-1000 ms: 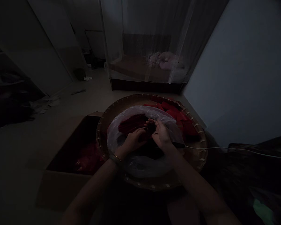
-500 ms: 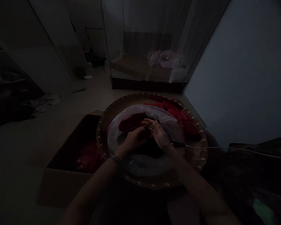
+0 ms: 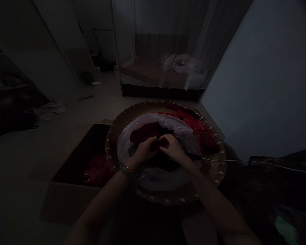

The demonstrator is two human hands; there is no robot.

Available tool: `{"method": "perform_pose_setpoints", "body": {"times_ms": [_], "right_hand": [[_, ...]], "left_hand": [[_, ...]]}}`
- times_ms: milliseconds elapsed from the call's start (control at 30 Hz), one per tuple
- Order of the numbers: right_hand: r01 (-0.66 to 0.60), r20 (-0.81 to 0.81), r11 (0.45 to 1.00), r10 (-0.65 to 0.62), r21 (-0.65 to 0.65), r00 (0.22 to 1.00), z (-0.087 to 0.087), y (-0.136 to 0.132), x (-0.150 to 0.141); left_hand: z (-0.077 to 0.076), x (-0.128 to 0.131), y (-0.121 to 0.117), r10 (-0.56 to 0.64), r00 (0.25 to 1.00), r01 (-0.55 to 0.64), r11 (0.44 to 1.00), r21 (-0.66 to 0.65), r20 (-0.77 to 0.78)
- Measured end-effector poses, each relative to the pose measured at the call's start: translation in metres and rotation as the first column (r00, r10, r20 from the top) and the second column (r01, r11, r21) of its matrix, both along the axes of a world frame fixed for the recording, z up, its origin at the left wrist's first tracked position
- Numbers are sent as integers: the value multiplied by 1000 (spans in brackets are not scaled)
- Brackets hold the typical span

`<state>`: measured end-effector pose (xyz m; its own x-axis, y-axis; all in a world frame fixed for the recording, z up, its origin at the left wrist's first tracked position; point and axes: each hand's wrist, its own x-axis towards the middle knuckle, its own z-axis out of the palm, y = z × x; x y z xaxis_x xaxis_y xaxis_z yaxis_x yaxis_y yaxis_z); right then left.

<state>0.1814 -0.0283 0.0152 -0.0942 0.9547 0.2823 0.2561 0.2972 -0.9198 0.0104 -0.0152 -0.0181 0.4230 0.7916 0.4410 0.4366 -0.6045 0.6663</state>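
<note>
Over a round woven bamboo tray [image 3: 132,108], my left hand [image 3: 144,151] and my right hand [image 3: 172,147] meet fingertip to fingertip. Both hands have curled, pinching fingers; what sits between them is too dark and small to make out. Beneath them lies a translucent plastic bag [image 3: 126,136], spread open in the tray. Dark red cloth-like pieces [image 3: 144,132] rest on it, just beyond my left hand. Beside my right wrist is a dark handheld tool [image 3: 193,156] with a tiny orange light and a white cord [image 3: 234,160].
Bright red packets or pieces [image 3: 193,124] lie along the tray's far right side. An open cardboard box [image 3: 66,200] with red shiny contents stands to the left. A netted bed [image 3: 142,73] is behind the tray, and a pale wall [image 3: 265,75] rises on the right.
My right hand's fingers were extended and spread; they have curled in to a pinch against my left fingertips. The left hand has stayed nearly in place.
</note>
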Motion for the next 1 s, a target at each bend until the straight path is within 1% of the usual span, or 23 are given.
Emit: {"method": "perform_pose_setpoints", "body": {"times_ms": [133, 200, 267, 333, 433, 533, 600, 667, 700, 767, 833, 900, 1000], "right_hand": [[3, 35, 1000, -3, -4, 999, 7, -2, 1], [38, 33, 999, -38, 9, 999, 11, -3, 1], [78, -5, 996, -78, 32, 997, 16, -5, -1], [89, -53, 995, -87, 38, 995, 20, -6, -3], [84, -110, 996, -84, -2, 990, 23, -8, -7], [104, -181, 993, -111, -48, 977, 24, -7, -6], [120, -209, 991, -129, -54, 969, 23, -5, -3], [110, -162, 993, -117, -47, 980, 22, -4, 1], [81, -116, 996, -86, -43, 990, 21, -3, 4], [-20, -29, 999, 19, -38, 999, 18, -2, 7], [-98, 3, 995, 98, -24, 995, 13, -1, 9], [-100, 20, 995, 100, 1, 995, 9, 0, 8], [-60, 108, 998, 58, 16, 992, 7, 0, 6]], "left_hand": [[1, 0, 0, -15, 1000, 15, 1000, -1, -13], [1, 0, 0, -24, 1000, 24, 1000, 5, -15], [2, 0, 0, -39, 999, 39, 999, 10, -19], [2, 0, 0, -44, 999, 44, 999, 18, -25], [2, 0, 0, -40, 999, 40, 999, 23, -27], [2, 0, 0, -36, 999, 36, 999, 8, -33], [3, 0, 0, -34, 999, 34, 999, 1, -34], [4, 0, -1, -29, 999, 29, 1000, 2, -28], [4, 0, -1, -25, 999, 25, 1000, 2, -27], [5, 0, -2, -16, 999, 16, 1000, 3, -31], [5, 0, -2, -5, 999, 5, 1000, 2, -40], [4, 0, -2, -4, 999, 4, 1000, 3, -45], [3, 0, -1, -10, 999, 10, 1000, 5, -42]]}}
